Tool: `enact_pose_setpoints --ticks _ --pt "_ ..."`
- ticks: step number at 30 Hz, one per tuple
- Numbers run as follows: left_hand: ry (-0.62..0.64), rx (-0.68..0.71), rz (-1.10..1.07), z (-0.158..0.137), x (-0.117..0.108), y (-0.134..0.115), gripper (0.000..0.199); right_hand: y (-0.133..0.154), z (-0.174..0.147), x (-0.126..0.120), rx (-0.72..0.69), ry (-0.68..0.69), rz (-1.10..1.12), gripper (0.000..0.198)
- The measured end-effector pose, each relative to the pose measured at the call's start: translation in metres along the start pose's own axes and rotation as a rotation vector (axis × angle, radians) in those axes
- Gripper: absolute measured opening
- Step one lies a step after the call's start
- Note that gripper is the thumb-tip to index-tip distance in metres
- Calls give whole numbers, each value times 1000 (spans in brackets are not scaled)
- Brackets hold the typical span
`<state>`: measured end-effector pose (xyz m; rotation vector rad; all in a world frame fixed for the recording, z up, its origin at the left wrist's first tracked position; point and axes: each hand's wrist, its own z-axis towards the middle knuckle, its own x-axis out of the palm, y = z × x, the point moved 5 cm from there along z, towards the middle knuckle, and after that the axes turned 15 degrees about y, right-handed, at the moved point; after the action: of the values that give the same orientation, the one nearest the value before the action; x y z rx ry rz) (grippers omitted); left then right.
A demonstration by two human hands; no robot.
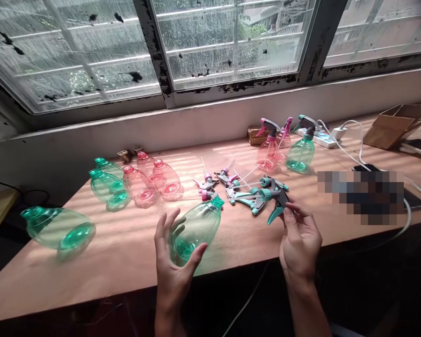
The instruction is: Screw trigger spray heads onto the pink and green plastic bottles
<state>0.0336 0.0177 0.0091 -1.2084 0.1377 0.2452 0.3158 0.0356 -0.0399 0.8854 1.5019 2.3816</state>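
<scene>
My left hand [175, 271] is curled around a clear green spray bottle [201, 224], which has no top and leans with its neck to the upper right. Between the thumb and fingers of my right hand [301, 241] is a grey and teal trigger sprayer [276, 199]. Its thin tube points left toward the bottle's mouth; whether the tip is inside, I cannot tell. Behind them lies a pile of loose trigger sprayers, some teal [243, 200] and some pink [207, 181].
Open green bottles [59, 229] and pink bottles [166, 180] stand on the left of the wooden table [126, 252]. Bottles with sprayers fitted, pink [267, 152] and green [301, 152], are at the back right. A power strip [324, 139], white cables and a cardboard box [389, 125] lie beyond.
</scene>
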Motion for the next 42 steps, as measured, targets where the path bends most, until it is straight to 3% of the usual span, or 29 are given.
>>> enact_pose_setpoints --ticks 3,6,10,13,17,22,26,29,32,36,42 --pt "6 -31 -22 1 1 1 98 4 2 4 -11 100 -18 17" --pt "0 -35 -2 1 2 -2 87 15 -1 15 -40 306 -55 16" --pt "12 -34 28 1 0 -3 72 22 -13 34 -8 650 -28 34" --pt "12 -11 62 2 -2 -4 73 17 -21 43 118 804 25 47" --pt "-52 -19 64 2 -3 -5 71 7 -18 49 294 766 77 49" --pt "-97 -84 -117 1 10 0 69 6 -16 62 416 803 222 25" --pt "-150 -58 -230 -1 14 2 70 7 -18 61 471 815 254 35" --pt "-187 -37 -219 0 8 0 60 9 -19 58 422 839 177 42" --pt "-132 -26 -106 6 4 -7 57 8 -20 55 399 830 87 32" --pt "-35 -44 -1 13 2 -8 63 7 -21 54 385 807 68 34" --pt "199 -215 -60 11 14 13 110 4 -18 49 379 744 57 34"
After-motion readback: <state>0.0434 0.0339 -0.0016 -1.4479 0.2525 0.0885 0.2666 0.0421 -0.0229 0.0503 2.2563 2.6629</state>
